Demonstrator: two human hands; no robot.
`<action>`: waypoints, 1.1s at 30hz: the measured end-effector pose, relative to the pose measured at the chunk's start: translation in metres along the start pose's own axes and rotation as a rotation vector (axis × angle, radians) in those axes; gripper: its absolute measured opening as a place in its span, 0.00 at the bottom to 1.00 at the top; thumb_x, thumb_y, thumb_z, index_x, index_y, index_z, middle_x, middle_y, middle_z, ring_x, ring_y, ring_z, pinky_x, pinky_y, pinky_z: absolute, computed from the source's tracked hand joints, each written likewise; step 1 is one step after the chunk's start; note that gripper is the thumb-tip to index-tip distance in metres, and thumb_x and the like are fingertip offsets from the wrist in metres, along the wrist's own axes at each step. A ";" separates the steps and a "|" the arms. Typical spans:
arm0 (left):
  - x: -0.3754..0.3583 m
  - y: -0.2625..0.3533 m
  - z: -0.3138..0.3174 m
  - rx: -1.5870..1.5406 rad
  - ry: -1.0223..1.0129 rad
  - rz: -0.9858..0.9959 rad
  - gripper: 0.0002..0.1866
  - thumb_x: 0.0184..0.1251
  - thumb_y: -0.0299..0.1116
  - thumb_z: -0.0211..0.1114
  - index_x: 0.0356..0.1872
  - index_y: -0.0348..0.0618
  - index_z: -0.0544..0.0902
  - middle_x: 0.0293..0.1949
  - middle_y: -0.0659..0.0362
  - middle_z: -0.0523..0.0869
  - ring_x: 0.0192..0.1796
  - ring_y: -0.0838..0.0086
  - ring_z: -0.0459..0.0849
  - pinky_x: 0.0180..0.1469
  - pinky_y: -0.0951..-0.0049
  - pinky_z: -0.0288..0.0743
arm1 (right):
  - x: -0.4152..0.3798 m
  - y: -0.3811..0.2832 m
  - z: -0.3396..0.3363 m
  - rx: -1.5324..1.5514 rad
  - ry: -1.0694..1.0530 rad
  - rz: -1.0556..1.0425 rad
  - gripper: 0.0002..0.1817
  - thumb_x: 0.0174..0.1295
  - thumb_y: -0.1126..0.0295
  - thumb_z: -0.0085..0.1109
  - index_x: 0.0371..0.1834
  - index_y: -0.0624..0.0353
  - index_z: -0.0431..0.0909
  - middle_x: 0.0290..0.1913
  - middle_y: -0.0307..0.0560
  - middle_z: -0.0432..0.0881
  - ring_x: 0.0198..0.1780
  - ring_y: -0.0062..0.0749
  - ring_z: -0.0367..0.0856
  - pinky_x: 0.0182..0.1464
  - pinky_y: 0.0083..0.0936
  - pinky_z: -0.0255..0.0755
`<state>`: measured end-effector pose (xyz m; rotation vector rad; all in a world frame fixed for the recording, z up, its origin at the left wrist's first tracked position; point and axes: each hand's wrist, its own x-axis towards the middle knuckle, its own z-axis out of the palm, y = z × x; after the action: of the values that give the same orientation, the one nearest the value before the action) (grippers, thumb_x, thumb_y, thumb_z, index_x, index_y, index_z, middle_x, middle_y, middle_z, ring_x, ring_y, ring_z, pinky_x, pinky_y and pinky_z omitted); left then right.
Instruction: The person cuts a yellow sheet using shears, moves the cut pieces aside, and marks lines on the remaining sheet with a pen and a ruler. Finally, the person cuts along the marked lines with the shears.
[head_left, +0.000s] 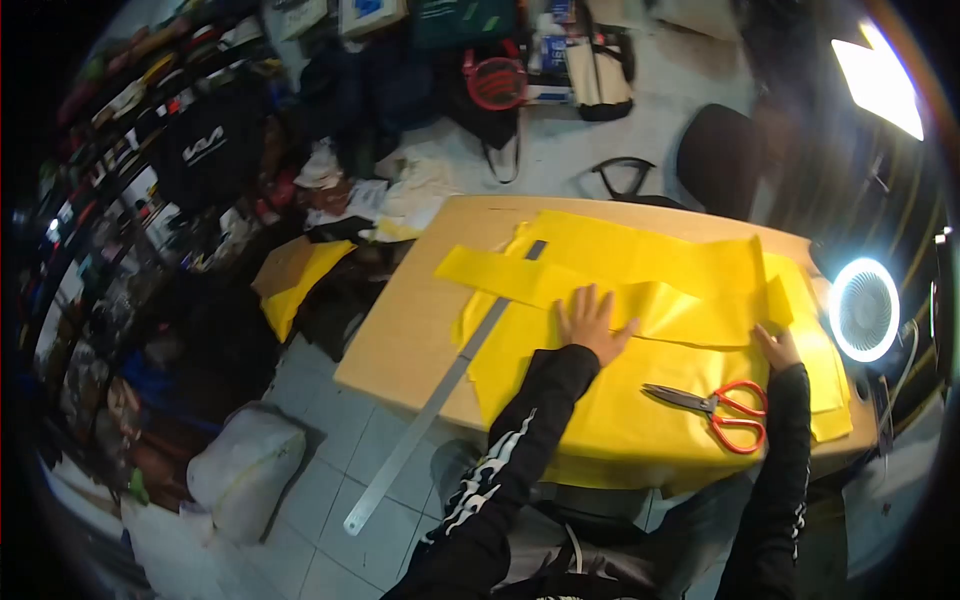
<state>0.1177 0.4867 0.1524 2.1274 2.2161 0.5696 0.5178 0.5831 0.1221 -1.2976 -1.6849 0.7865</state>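
Observation:
My left hand (594, 330) lies flat with spread fingers on a yellow fabric strip (690, 318), which rests over a larger yellow fabric sheet (560, 400). At the strip's right end, my right hand (779, 350) is closed on the fabric edge, which stands up a little there; some of its fingers are hidden. Red-handled scissors (712, 405) lie on the sheet between my forearms, blades pointing left. Left of my left hand, a long metal ruler (430, 412) runs diagonally, passing under the strip and sticking out past the table's front edge.
The wooden table (400, 330) carries the fabric. A lit round fan (864, 310) stands at its right edge. Behind are a dark chair (715, 155) and several bags. A white sack (245, 465) sits on the tiled floor at left, near a yellow piece (305, 285) and cluttered shelves.

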 end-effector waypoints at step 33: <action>-0.002 0.005 -0.018 0.044 -0.119 -0.074 0.41 0.66 0.66 0.45 0.74 0.53 0.57 0.76 0.49 0.50 0.79 0.58 0.41 0.74 0.42 0.27 | -0.028 -0.070 0.004 -0.053 -0.092 -0.022 0.23 0.64 0.58 0.62 0.56 0.60 0.75 0.51 0.48 0.83 0.54 0.36 0.79 0.59 0.31 0.69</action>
<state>0.1181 0.4802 0.1696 2.0312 2.2520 0.3837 0.4864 0.5381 0.1738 -1.2936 -1.8009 0.8045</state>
